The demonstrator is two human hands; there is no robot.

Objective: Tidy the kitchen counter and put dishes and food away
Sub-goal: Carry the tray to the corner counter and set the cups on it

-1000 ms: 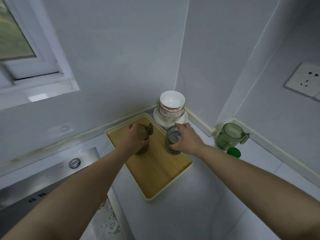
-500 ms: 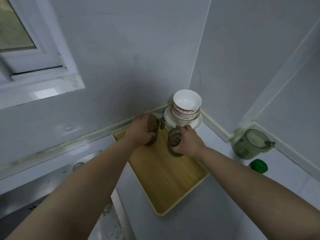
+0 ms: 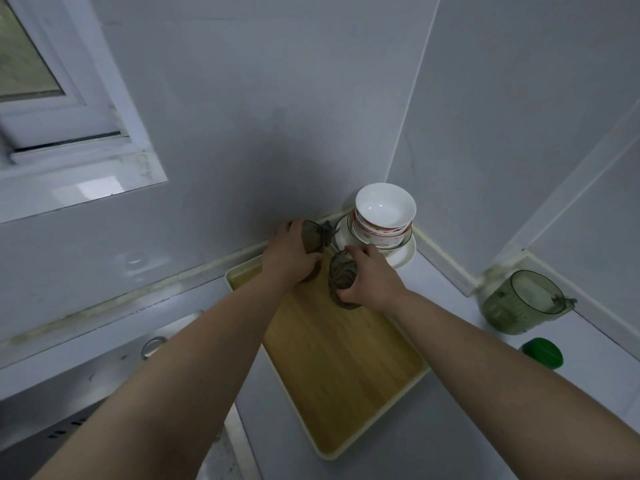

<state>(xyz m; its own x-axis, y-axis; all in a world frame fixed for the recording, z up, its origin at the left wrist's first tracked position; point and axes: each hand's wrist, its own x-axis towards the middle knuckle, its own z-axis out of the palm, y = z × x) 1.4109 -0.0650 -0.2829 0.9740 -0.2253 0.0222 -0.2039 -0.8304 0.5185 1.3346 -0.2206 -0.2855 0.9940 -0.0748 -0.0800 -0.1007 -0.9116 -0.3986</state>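
Now both hands were up at the far end of the wooden tray (image 3: 346, 362), just above mid-frame. The left hand (image 3: 285, 259) was curled round a dark handled mug (image 3: 311, 233), and the right hand (image 3: 372, 282) was curled round a patterned glass (image 3: 341, 271) just to its right, the two vessels nearly touching. Each stood roughly upright with the mug's handle pointing right at the stacked bowls (image 3: 384, 213) in the corner, so I judged that narrow gap was what any set-down turned on.

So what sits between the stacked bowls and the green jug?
Nothing: the head view shows only bare white counter between the stacked bowls and the green jug.
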